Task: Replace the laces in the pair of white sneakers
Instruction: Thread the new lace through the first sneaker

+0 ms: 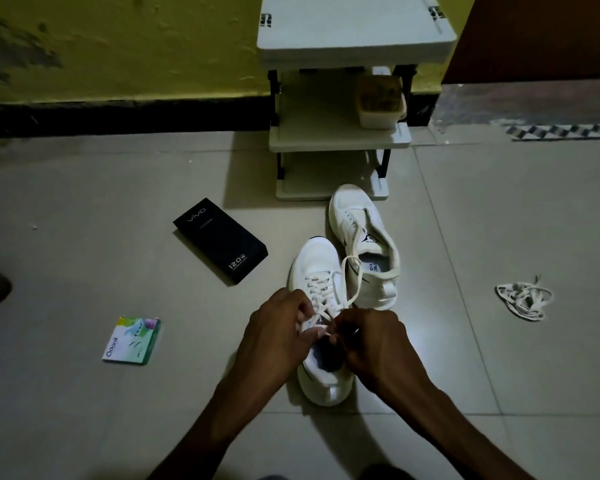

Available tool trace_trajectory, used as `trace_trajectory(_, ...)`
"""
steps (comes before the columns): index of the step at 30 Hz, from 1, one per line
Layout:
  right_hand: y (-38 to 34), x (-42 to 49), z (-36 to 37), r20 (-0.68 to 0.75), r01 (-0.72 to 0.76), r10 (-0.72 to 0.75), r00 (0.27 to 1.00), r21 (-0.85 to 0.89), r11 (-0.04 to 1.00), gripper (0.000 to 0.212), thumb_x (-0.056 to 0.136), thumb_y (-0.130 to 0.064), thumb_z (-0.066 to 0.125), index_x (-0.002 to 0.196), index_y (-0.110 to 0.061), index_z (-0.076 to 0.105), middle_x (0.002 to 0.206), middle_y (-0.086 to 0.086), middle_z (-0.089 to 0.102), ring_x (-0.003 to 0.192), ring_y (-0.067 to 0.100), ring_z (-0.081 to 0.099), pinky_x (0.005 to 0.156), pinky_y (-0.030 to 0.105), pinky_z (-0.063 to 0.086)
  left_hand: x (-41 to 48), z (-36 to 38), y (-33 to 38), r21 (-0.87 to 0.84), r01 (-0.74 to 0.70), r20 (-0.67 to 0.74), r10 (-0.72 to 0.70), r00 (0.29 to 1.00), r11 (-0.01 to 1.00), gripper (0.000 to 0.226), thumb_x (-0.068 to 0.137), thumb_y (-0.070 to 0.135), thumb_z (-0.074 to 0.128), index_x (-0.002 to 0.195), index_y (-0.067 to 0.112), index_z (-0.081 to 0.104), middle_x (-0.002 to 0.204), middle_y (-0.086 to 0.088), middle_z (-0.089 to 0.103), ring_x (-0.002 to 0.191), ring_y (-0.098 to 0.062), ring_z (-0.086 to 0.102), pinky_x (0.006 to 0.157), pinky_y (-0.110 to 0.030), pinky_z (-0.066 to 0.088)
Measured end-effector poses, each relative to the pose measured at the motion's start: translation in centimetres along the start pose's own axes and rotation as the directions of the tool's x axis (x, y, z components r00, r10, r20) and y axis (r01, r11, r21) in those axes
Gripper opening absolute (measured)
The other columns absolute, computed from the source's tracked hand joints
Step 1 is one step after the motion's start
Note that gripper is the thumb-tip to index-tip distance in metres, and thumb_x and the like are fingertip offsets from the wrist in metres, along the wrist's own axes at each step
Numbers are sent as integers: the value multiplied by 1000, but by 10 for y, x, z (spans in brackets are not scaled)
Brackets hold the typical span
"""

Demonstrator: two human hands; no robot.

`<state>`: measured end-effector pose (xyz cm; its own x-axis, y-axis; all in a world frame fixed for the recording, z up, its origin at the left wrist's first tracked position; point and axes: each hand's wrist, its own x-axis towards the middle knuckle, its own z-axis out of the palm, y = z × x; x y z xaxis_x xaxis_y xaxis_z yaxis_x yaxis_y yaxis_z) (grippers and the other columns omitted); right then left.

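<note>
On the floor tiles I see an Odonil packet, then a black vivo box; the left hand and right hand both pinch the white lace on the near sneaker; the second sneaker lies just behind; a loose lace heap lies far right.

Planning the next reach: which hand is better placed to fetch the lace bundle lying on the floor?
Right. The lace bundle lies on the tiles right of the near sneaker and far sneaker, on the right hand's side; the left hand would have to cross over both.
</note>
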<state>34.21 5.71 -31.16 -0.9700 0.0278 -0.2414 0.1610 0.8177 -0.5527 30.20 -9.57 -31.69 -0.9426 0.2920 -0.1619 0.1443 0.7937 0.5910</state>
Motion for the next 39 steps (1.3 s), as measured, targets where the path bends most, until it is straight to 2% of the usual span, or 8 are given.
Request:
trace_trajectory(4, 3, -6, 12, -57, -20, 26, 998, 101, 995, 18, 89, -10, 62, 104, -13, 72, 100, 4, 70, 94, 20, 65, 61, 9, 35, 1, 9, -2, 53, 22, -30, -21, 999, 998, 27, 82, 40, 73, 96, 21, 60, 96, 5, 63, 78, -5, 51, 68, -12, 35)
trace_trajectory(9, 6, 7, 47, 27, -184, 183, 983, 8, 983, 42, 100, -20, 50, 139, -5, 45, 139, 10, 51, 122, 14, 54, 97, 15, 31, 4, 14, -7, 7, 38, -46, -38, 998, 999, 27, 86, 37, 70, 100, 15, 69, 99, 2, 71, 80, -4, 56, 75, -12, 41)
trace_trajectory(13, -2, 2, 52, -380, -21, -27, 925, -122, 992, 20, 65, -22, 83, 80, -14, 72, 77, 3, 67, 65, 20, 66, 53, 26, 50, 4, 9, -12, -115, 85, -24, -88, 996, 990, 20, 82, 29, 76, 94, 13, 71, 87, 0, 73, 74, -9, 65, 75, -22, 55)
trace_trajectory(19, -6, 3, 51, -428, 31, -91, 899, -144, 989, 20, 75, -29, 56, 68, -13, 66, 80, 6, 53, 76, 22, 47, 54, 27, 34, 7, 9, -23, -252, 119, 22, -117, 993, 960, 17, 77, 31, 81, 86, 18, 75, 77, 8, 72, 66, 1, 64, 67, -15, 52)
trace_trajectory(26, -5, 6, 57, -472, 41, -69, 879, -69, 997, 32, 83, -34, 48, 70, -9, 63, 75, 8, 54, 67, 22, 50, 56, 24, 30, 9, 6, -29, -327, 118, 60, -104, 993, 938, 15, 75, 27, 82, 87, 18, 78, 79, 6, 75, 69, -2, 67, 66, -14, 53)
trace_trajectory(33, -11, 6, 66, -481, -31, 69, 874, 85, 996, 24, 71, -33, 62, 74, -10, 69, 80, 8, 61, 71, 23, 59, 54, 32, 52, 7, 8, -33, -387, 111, 47, -101, 994, 915, 11, 76, 22, 80, 86, 18, 78, 76, 9, 74, 68, 4, 64, 62, -8, 48)
trace_trajectory(37, -7, 11, 71, -468, -40, 121, 875, 179, 983, 13, 68, -27, 64, 71, -15, 65, 76, -2, 57, 66, 9, 50, 57, 13, 39, 8, 9, -35, -386, 121, 82, -96, 992, 915, 11, 80, 22, 78, 90, 18, 77, 80, 9, 74, 72, 0, 67, 68, -14, 53)
trace_trajectory(39, -9, 12, 71, -460, -76, 160, 873, 196, 978, 9, 66, -22, 68, 68, -16, 62, 74, -3, 55, 65, 12, 51, 56, 19, 44, 7, 9, -35, -393, 126, 89, -99, 991, 911, 9, 82, 21, 76, 90, 19, 75, 81, 9, 74, 73, 1, 67, 67, -11, 52)
